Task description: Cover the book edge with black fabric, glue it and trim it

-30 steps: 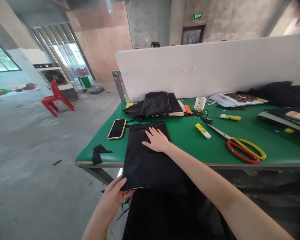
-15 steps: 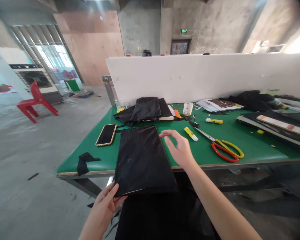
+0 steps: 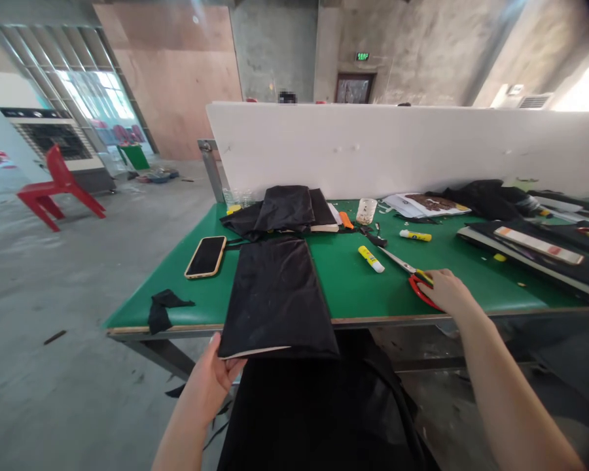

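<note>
Count on my feed: two hands, one black-covered piece [image 3: 279,297], one pair of scissors [image 3: 406,265], two glue sticks (near one [image 3: 371,259], far one [image 3: 415,235]), one phone [image 3: 205,257], one plastic cup [image 3: 366,211], one orange piece [image 3: 346,220].

Black-covered piece is left of centre: far part on the green table [image 3: 343,294], near end past its near edge. I've got its near left corner pinched in the left hand [image 3: 209,376], thumb at the edge, fingers under. Right hand [image 3: 446,291] is on the scissors' handles; can't tell how tight.

Hidden: the right hand covers much of both handles, red and yellow. Left fingertips are partly under the piece. The black bundle [image 3: 285,208] at the far side overlaps itself, so I can't count its layers. Dark stack [image 3: 530,258] at right: layers hard to separate.

Edges: scissor tips point far left, right of the near glue stick. Bare green runs between the piece's right edge and that stick. Phone lies just left of the piece. White board [image 3: 397,144] bounds the far side.
</note>
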The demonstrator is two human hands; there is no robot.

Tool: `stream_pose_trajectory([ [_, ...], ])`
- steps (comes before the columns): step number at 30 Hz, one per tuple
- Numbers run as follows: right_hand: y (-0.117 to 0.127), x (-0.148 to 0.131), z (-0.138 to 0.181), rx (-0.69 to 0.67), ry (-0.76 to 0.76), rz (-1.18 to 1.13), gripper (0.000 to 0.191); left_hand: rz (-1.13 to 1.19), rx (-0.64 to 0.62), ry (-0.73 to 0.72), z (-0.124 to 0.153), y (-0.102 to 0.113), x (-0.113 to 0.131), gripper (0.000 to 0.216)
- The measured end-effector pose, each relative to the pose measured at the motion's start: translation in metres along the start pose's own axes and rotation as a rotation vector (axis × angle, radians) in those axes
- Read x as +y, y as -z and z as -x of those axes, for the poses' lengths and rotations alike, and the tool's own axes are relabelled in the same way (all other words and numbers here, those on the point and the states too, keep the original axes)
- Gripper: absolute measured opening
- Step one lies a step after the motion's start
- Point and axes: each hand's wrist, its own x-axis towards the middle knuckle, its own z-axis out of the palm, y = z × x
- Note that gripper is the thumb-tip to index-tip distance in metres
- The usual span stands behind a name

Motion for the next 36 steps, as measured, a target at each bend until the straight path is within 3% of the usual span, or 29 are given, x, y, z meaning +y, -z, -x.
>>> stream_pose_trajectory([
  [4, 0.002, 0.006, -0.008, -0.044, 0.030, 0.032, 0.044, 0.083, -0.020, 0.052, 0.007, 0.008, -0.014, 0.035],
  [11, 0.000, -0.003, -0.007, -0.012, 0.144, 0.032, 0.039, 0.002, 0.169, 0.138, 0.031, 0.037, -0.073, 0.018],
  [14, -0.002, -0.008, -0.001, -0.037, 0.169, 0.032, 0.043, 0.010, 0.176, 0.142, 0.046, 0.049, -0.087, 0.018],
  [19, 0.003, -0.007, 0.002, -0.064, 0.206, 0.011, 0.040, 0.006, 0.259, 0.143, 0.062, 0.066, -0.081, 0.019],
  [24, 0.008, 0.000, 0.003, -0.024, 0.058, 0.017, 0.046, 0.006, 0.344, 0.132, 0.062, 0.073, -0.071, 0.016],
  [32, 0.021, 0.003, -0.013, -0.235, -0.019, -0.081, 0.036, 0.031, 0.289, 0.151, 0.060, 0.062, -0.074, 0.022],
  [36, 0.030, 0.000, -0.016, -0.223, -0.128, -0.144, 0.042, 0.033, 0.272, 0.128, 0.062, 0.062, -0.080, 0.019],
])
